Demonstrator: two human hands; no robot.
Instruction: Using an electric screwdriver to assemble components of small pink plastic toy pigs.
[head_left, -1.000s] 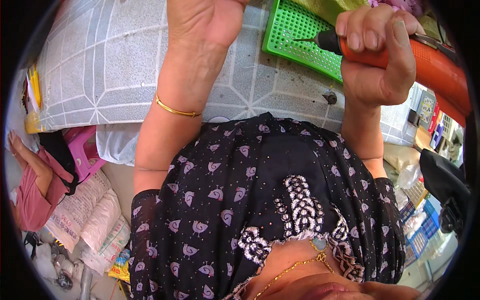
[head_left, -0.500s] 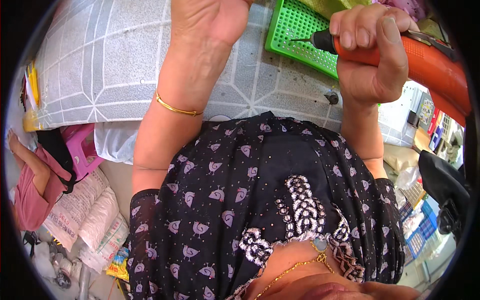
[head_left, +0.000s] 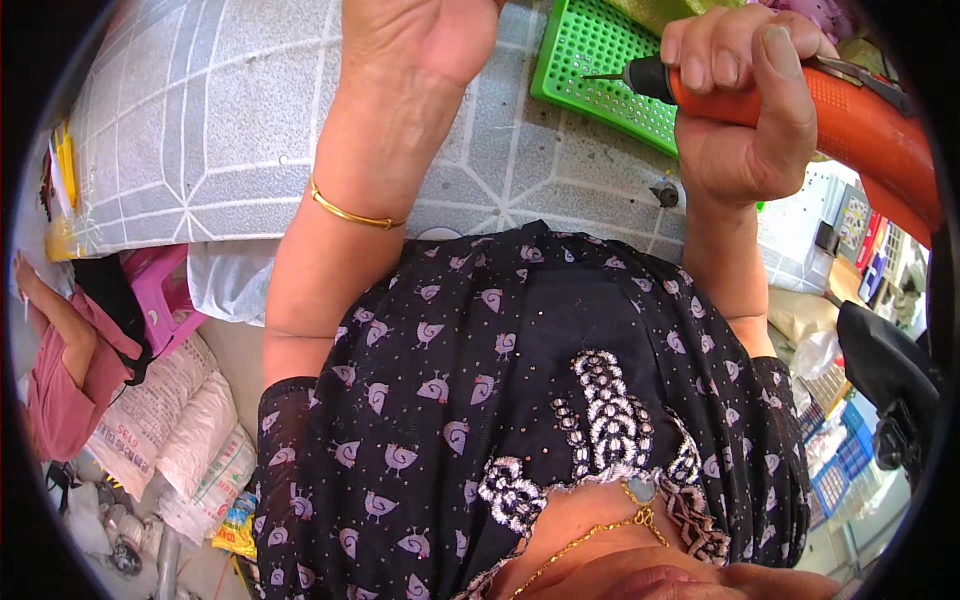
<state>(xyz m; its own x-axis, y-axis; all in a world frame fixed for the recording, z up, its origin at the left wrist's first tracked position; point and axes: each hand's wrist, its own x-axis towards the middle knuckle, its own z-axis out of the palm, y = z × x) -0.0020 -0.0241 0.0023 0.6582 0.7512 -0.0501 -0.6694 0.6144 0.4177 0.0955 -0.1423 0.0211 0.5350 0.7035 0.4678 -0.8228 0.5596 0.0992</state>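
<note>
My right hand (head_left: 745, 130) is closed round an orange electric screwdriver (head_left: 850, 115) with a black nose and a thin metal bit. The bit points left, seen over a green tray (head_left: 572, 48) full of small round holes, several with shiny bits in them. Whether the tip touches the tray I cannot tell. My left hand (head_left: 425, 40) lies to the left of the tray, its wrist turned up and a gold bangle lower on the arm. Its fingers are cut off by the upper edge of the picture, so what they do is hidden.
A grey patterned cloth (head_left: 250, 150) covers the table. Near my right wrist lies a small dark piece (head_left: 664, 194). On the floor at left are white sacks (head_left: 160, 410) and a pink stool (head_left: 165, 300), with another person's arm (head_left: 60, 320) beside them. Blue baskets (head_left: 845, 455) stand at right.
Both my hands and the screwdriver stay almost where they were. The other person's arm at far left has shifted slightly.
</note>
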